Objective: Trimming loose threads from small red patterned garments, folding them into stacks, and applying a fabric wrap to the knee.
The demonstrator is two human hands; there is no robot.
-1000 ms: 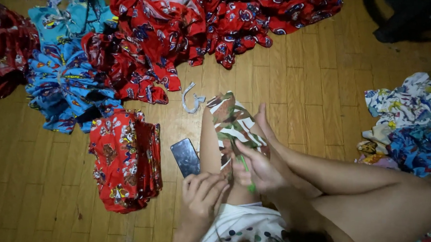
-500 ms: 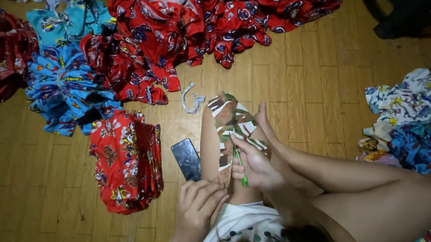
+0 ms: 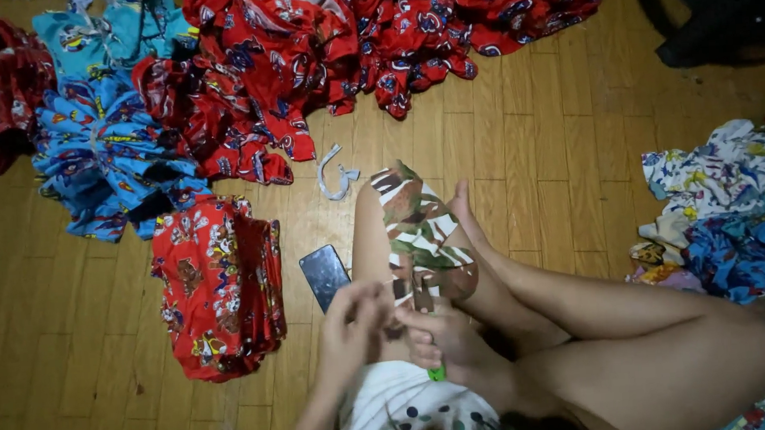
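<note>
A person sits on the wooden floor point(image 3: 536, 146) with a leaf-patterned garment point(image 3: 423, 235) draped over the shin. The left hand point(image 3: 353, 326) pinches its near edge; the right hand point(image 3: 441, 338) grips that edge together with a green tool point(image 3: 437, 373). A dark phone point(image 3: 325, 275) lies just beside a folded red stack point(image 3: 220, 284)

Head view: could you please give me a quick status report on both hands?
Left hand and right hand both pinching the camouflage-print cloth over the leg. Green tool tip under right hand. Phone lying beside, apart.
</note>
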